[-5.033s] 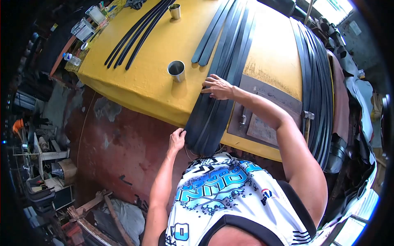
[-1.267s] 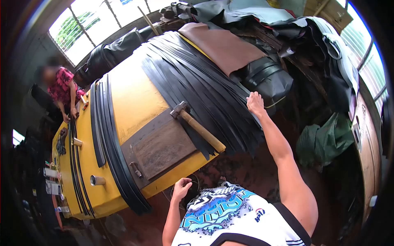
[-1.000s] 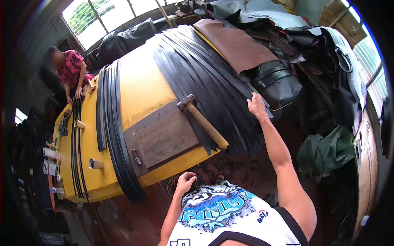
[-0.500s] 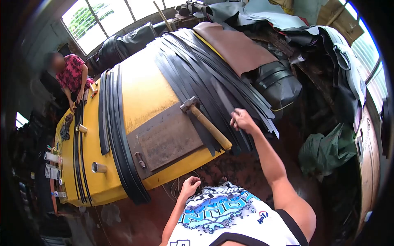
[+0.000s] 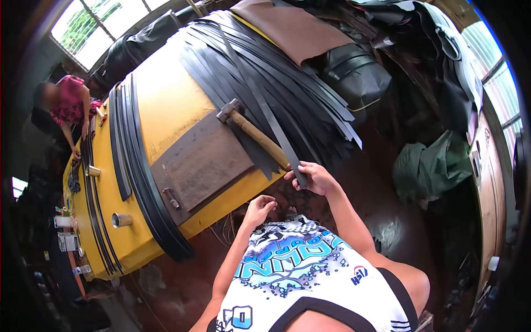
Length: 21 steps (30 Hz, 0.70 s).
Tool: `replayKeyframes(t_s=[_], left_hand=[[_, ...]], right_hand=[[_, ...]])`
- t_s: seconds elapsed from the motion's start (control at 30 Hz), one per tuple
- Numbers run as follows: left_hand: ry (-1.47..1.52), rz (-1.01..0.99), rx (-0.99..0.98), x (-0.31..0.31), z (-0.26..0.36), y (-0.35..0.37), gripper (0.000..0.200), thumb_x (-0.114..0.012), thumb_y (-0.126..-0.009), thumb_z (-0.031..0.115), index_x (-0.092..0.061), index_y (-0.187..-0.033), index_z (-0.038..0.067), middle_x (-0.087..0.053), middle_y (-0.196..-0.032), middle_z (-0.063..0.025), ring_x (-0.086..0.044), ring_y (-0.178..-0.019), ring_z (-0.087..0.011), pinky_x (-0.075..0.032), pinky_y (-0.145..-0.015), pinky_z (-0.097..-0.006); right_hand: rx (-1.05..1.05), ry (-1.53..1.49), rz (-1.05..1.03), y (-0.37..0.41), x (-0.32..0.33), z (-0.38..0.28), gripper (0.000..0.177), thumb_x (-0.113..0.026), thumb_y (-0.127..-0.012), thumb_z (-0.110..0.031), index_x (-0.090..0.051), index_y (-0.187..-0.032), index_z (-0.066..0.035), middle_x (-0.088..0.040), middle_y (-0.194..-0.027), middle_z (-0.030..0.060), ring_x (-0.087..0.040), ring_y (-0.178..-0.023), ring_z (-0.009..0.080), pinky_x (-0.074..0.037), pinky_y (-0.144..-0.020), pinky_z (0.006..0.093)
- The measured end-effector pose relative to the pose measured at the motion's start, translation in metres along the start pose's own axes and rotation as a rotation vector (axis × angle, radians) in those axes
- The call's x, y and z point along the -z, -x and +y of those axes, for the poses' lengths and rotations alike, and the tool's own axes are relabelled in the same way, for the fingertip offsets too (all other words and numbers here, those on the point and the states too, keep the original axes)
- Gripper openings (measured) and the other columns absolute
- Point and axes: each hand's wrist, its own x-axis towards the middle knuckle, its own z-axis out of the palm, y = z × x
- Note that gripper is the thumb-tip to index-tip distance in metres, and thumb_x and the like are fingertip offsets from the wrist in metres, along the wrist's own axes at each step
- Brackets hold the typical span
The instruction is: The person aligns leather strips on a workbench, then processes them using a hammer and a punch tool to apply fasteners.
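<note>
Clearly, right hand [image 5: 315,177] closed on black strip [image 5: 281,139], left hand [image 5: 260,210] half-open, loosely curled.

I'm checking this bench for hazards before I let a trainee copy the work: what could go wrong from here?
The right hand holds the end of one dark strip that runs across the hammer's wooden handle; pulling it might drag or tip the hammer off the table edge.

That strip also lies over the pile of loose strips, so drawing it out could pull others askew.

The near metal cup stands close to the front edge and could be knocked off.
</note>
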Motion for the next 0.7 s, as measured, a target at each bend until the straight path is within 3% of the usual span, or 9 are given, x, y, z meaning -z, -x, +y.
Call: replayKeyframes(t_s=[0.2,0.37,0.43,0.7], left_hand=[[-0.016,-0.048,0.017,-0.007,-0.016,0.0,0.018,-0.059,-0.09,0.008,-0.06,-0.105,-0.003,-0.068,-0.092,-0.0094,-0.064,-0.081,-0.0132,-0.052,-0.072,-0.0264],[-0.109,-0.025,0.044,-0.01,-0.002,0.004,0.019,-0.06,-0.09,0.009,-0.06,-0.106,-0.003,-0.069,-0.092,-0.0102,-0.065,-0.081,-0.0137,-0.052,-0.072,-0.0265],[-0.094,-0.024,0.047,-0.011,0.0,0.004,0.021,-0.06,-0.091,0.011,-0.06,-0.106,-0.003,-0.069,-0.093,-0.011,-0.065,-0.082,-0.0145,-0.052,-0.073,-0.027],[-0.141,-0.058,0.051,-0.017,0.012,-0.012,0.027,-0.061,-0.089,0.012,-0.059,-0.111,-0.005,-0.068,-0.099,-0.0126,-0.066,-0.088,-0.0176,-0.052,-0.079,-0.0287]], right_hand=[[-0.026,0.2,0.114,0.003,0.009,0.008,0.03,-0.038,-0.099,-0.016,-0.045,-0.122,0.002,-0.064,-0.102,0.0194,-0.064,-0.074,0.0209,-0.054,-0.067,0.0349],[-0.079,0.1,-0.028,0.018,0.014,0.018,0.022,-0.039,-0.097,-0.011,-0.048,-0.113,0.003,-0.065,-0.097,0.021,-0.066,-0.073,0.0226,-0.055,-0.067,0.0356],[-0.102,0.128,0.018,0.021,0.016,0.023,0.023,-0.042,-0.097,-0.011,-0.05,-0.111,0.005,-0.065,-0.095,0.0217,-0.067,-0.075,0.0258,-0.056,-0.068,0.0366],[-0.124,0.192,0.065,0.027,0.019,0.029,0.02,-0.045,-0.097,-0.009,-0.051,-0.111,0.004,-0.065,-0.092,0.018,-0.065,-0.073,0.0222,-0.055,-0.07,0.0339]])
